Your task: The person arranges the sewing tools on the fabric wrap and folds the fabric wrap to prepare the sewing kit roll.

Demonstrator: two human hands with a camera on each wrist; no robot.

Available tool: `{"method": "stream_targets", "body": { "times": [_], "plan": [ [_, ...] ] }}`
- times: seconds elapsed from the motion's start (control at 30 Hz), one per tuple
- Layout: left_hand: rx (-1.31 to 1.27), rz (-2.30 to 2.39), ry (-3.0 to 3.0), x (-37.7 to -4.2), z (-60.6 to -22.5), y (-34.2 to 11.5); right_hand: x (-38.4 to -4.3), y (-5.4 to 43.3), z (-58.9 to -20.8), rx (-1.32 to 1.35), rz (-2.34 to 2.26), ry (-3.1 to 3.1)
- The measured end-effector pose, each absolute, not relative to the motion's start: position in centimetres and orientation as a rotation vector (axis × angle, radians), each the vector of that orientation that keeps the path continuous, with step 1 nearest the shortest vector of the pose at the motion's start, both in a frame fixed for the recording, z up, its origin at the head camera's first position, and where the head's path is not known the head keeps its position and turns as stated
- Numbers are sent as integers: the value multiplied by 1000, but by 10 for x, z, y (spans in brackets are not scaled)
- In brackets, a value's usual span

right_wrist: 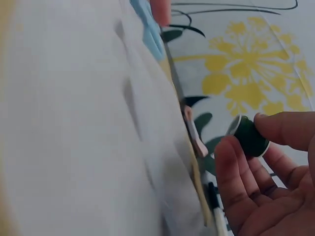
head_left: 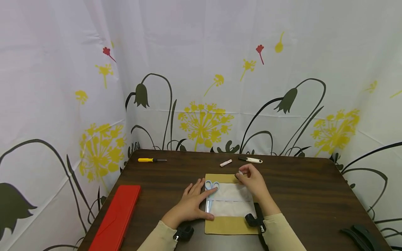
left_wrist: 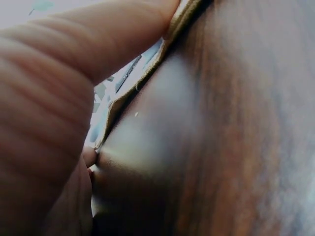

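A mustard-yellow fabric pouch point(head_left: 230, 226) with white inner pockets lies unfolded on the table. Light-blue scissors point(head_left: 208, 185) sit at its left side, blades down in a pocket. My left hand point(head_left: 189, 206) rests over the pouch's left edge, fingers spread, one touching near the scissor handles and the thumb lower down on the edge. In the left wrist view the thumb point(left_wrist: 113, 34) covers part of that edge. Above the pouch's upper right corner, my right hand point(head_left: 253, 181) pinches a spool of dark green thread point(right_wrist: 250, 136) between thumb and fingertips.
Beyond the pouch lie a small pale pink tool point(head_left: 226, 162) and a white-and-black handled tool point(head_left: 251, 160). A yellow screwdriver point(head_left: 147, 160) lies at the back left, a long red case point(head_left: 116, 216) at the left. Black curved objects point(head_left: 361, 237) stand at the right front.
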State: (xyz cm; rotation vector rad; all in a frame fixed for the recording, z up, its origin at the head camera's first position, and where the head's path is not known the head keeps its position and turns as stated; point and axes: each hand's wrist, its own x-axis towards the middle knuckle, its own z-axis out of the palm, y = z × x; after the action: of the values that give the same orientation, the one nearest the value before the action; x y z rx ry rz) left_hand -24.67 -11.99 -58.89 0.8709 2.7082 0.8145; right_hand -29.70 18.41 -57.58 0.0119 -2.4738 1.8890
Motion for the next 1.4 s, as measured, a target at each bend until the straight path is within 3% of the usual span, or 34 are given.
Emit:
{"method": "stream_targets", "body": {
  "times": [0.47,1.07,1.4],
  "plan": [
    [855,789,2699,-247,-589,-117,-273,158,-609,356,2538,-2285],
    [772,1178,2653,-258,-589,-77,-274,160,-615,392,2406,-2388],
    [741,1244,2740,-253,-598,-78,-273,157,-613,363,2310,-2461]
  ]
}}
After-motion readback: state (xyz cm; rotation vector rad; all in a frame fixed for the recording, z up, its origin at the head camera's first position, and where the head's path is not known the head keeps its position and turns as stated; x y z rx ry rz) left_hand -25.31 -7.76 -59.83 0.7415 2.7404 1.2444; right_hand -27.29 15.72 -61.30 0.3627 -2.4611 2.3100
